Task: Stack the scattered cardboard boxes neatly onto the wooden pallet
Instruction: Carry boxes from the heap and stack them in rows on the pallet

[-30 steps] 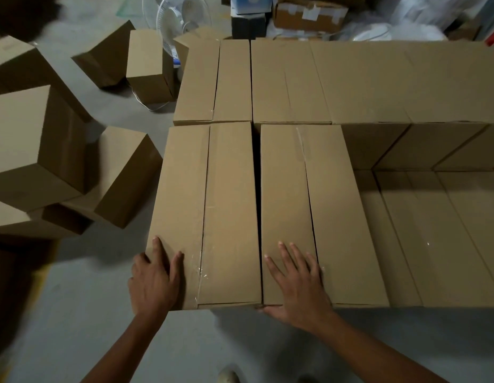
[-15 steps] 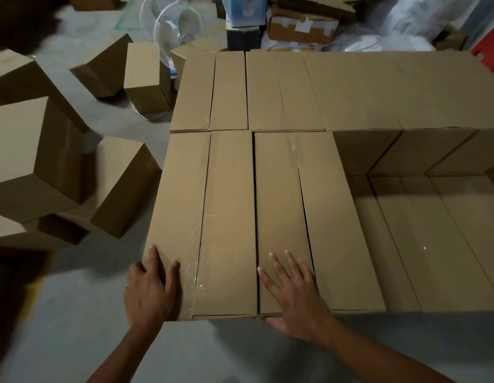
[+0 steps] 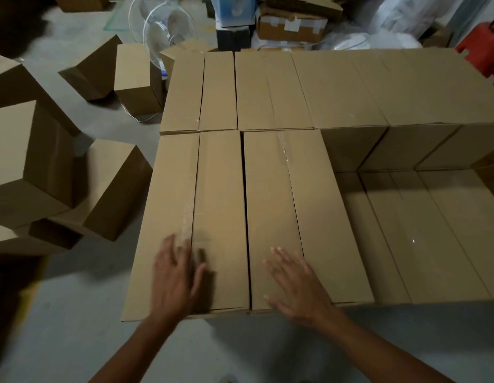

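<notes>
Two long cardboard boxes lie side by side on top of the stack in front of me: the near left box (image 3: 210, 189) and the near right box (image 3: 309, 205). My left hand (image 3: 175, 277) is over the near end of the left box, fingers spread, blurred. My right hand (image 3: 297, 283) rests flat and open on the near end of the right box. Behind them runs a back row of boxes (image 3: 337, 89) at the same height. To the right, a lower layer of boxes (image 3: 422, 239) shows. The pallet is hidden under the stack.
Scattered boxes lie on the grey floor at left: a large one (image 3: 27, 167), a tilted one (image 3: 113, 186), two farther back (image 3: 132, 76). A white fan (image 3: 163, 31), taped cartons (image 3: 290, 23) and a red object (image 3: 483, 48) stand behind the stack.
The left box closed up against the right box, narrowing the gap. My left hand moved from the box's left corner onto its top, toward the middle. The right hand stayed put.
</notes>
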Motion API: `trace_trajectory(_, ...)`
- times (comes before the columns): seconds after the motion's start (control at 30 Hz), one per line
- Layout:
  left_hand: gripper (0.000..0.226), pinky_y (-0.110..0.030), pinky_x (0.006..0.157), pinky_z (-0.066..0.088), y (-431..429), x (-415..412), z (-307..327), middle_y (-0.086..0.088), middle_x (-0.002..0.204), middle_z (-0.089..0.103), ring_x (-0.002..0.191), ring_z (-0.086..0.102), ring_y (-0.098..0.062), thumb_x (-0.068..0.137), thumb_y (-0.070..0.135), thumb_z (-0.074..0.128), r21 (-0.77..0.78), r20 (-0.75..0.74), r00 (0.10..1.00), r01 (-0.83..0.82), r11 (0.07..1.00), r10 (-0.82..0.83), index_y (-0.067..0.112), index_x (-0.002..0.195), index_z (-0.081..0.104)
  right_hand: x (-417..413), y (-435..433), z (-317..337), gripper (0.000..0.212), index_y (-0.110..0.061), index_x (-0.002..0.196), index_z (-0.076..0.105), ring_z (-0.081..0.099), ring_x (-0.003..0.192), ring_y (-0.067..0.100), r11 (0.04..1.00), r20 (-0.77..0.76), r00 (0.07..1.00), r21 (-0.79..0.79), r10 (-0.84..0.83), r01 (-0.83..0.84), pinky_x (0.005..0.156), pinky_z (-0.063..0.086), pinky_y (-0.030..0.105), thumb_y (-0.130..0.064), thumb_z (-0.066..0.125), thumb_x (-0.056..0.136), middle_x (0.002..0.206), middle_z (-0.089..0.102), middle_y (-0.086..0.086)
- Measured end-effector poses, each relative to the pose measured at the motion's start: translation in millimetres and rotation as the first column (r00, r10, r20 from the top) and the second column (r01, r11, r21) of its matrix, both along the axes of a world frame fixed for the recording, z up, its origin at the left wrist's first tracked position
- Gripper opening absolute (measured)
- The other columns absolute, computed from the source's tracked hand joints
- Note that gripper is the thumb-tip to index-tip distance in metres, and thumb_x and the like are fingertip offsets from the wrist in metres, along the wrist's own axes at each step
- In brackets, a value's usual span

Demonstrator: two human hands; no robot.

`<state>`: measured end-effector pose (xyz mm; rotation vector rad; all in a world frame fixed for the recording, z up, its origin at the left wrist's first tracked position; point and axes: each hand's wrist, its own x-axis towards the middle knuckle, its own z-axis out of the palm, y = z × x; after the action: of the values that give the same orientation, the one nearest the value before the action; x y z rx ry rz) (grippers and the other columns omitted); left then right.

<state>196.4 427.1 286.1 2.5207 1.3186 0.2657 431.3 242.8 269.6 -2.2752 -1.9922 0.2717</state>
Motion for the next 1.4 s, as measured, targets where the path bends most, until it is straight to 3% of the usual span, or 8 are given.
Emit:
trace_trajectory(0.13, 0.088, -0.053, 0.123, 0.019, -41, 38, -4, -0.017, 0.168, 0.010, 0.154, 0.010, -0.033, 0.095, 0.074, 0.037, 0.021, 0.017, 0.893, 0.449, 0.893, -0.449, 0.014, 0.158, 0.025, 43, -10, 5, 0.064, -0.017, 0.146, 0.048, 0.033, 0.148, 0.031, 0.832, -0.003, 0.845, 0.169, -0.535, 0.528, 0.114, 0.021, 0.065, -0.057, 0.040, 0.096, 0.159, 0.037, 0.012)
trace_trajectory(0.27, 0.116, -0.056, 0.119, 0.013, -52, 50, -14, -0.017, 0.168, 0.002, 0.156, 0.000, -0.034, 0.080, 0.093, 0.036, 0.011, -0.205, 0.789, 0.594, 0.804, -0.580, 0.011, 0.161, 0.016, 89, -16, 10, 0.091, -0.013, 0.158, 0.022, 0.034, 0.143, 0.042, 0.528, -0.120, 0.519, -0.071, -0.846, 0.846, 0.109, 0.034, 0.061, -0.064, 0.055, 0.090, 0.160, 0.030, 0.021)
trace_trajectory(0.4, 0.119, -0.055, 0.116, 0.017, -53, 55, -20, -0.016, 0.167, 0.011, 0.155, 0.010, -0.034, 0.076, 0.092, 0.043, 0.025, -0.322, 0.769, 0.589, 0.808, -0.552, 0.009, 0.159, 0.022, 91, -14, 4, 0.097, -0.011, 0.160, 0.014, 0.052, 0.124, 0.040, 0.571, -0.205, 0.545, -0.103, -0.813, 0.814, 0.094, 0.047, 0.047, -0.063, 0.058, 0.091, 0.148, 0.044, 0.021)
trace_trajectory(0.73, 0.106, -0.049, 0.120, 0.017, -58, 55, -20, -0.018, 0.166, 0.017, 0.154, 0.013, -0.034, 0.088, 0.083, 0.035, 0.069, -0.284, 0.782, 0.594, 0.801, -0.555, 0.003, 0.157, 0.024, 96, -14, 2, 0.105, -0.007, 0.160, 0.003, 0.049, 0.124, 0.038, 0.644, -0.126, 0.632, -0.125, -0.765, 0.754, 0.096, 0.048, 0.046, -0.070, 0.050, 0.090, 0.147, 0.039, 0.022)
trace_trajectory(0.93, 0.108, -0.052, 0.118, 0.022, -63, 59, -3, -0.016, 0.167, 0.012, 0.155, 0.010, -0.033, 0.087, 0.085, 0.030, -0.065, -0.343, 0.769, 0.554, 0.830, -0.539, 0.005, 0.159, 0.019, 101, -28, 28, 0.104, -0.015, 0.160, -0.012, -0.007, 0.155, 0.036, 0.764, -0.092, 0.791, -0.347, -0.605, 0.544, 0.121, 0.012, 0.057, -0.074, 0.040, 0.092, 0.167, -0.020, 0.012)
trace_trajectory(1.03, 0.115, -0.054, 0.122, 0.018, -67, 63, 18, -0.010, 0.168, -0.008, 0.155, -0.008, -0.028, 0.080, 0.093, 0.014, -0.167, -0.364, 0.786, 0.472, 0.866, -0.499, 0.012, 0.160, -0.002, 80, -38, 61, 0.097, -0.019, 0.161, -0.006, -0.015, 0.155, 0.029, 0.845, -0.124, 0.857, -0.283, -0.501, 0.454, 0.123, 0.005, 0.052, -0.072, 0.039, 0.095, 0.167, -0.022, 0.009)
trace_trajectory(1.23, 0.104, -0.046, 0.126, 0.010, -107, 63, 124, -0.002, 0.168, -0.013, 0.154, -0.015, -0.014, 0.087, 0.086, 0.017, -0.113, -0.017, 0.966, 0.253, 0.961, -0.257, 0.015, 0.161, -0.001, 10, -70, 159, 0.093, -0.019, 0.161, 0.018, 0.015, 0.155, 0.021, 0.831, -0.500, 0.712, -0.029, -0.493, 0.555, 0.119, 0.030, 0.038, -0.072, 0.037, 0.086, 0.170, 0.005, 0.002)
trace_trajectory(1.4, 0.089, -0.047, 0.121, 0.023, -175, 26, 221, -0.001, 0.169, 0.007, 0.156, 0.004, -0.015, 0.094, 0.065, 0.044, -0.025, 0.327, 0.943, 0.078, 0.997, -0.065, 0.015, 0.161, 0.013, -51, -115, 248, 0.087, -0.028, 0.156, 0.029, 0.023, 0.150, 0.008, 0.767, -0.719, 0.599, 0.145, -0.353, 0.625, 0.104, 0.021, 0.005, -0.072, 0.044, 0.083, 0.167, 0.021, -0.005)
